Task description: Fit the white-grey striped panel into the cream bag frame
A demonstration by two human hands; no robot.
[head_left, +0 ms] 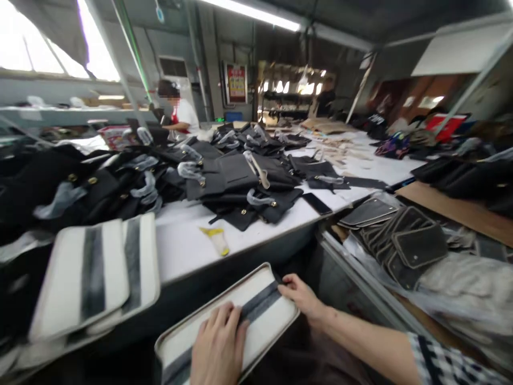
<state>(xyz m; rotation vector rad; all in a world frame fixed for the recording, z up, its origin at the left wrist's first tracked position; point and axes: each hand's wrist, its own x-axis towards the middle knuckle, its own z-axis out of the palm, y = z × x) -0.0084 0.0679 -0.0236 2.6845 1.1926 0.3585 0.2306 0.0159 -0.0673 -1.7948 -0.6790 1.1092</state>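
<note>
A white rectangular panel (260, 332) with a dark lengthwise stripe and a raised, piped edge lies tilted over my lap, below the table's front edge. My left hand (220, 337) rests on its face near the middle, fingers together and pressed on the surface. At the panel's far right end my right hand (302, 299) pinches the edge where the dark stripe ends, thumb on top. Similar white striped panels (106, 272) lie overlapped on the table's left front part.
Black bags (244, 176) with plastic-wrapped handles are heaped on the white table (180, 251). A yellow-edged clear tool (216, 240) and a phone (316, 203) lie near its edge. Dark panels (420, 246) fill a bin at right. Behind the table is a person (186, 115).
</note>
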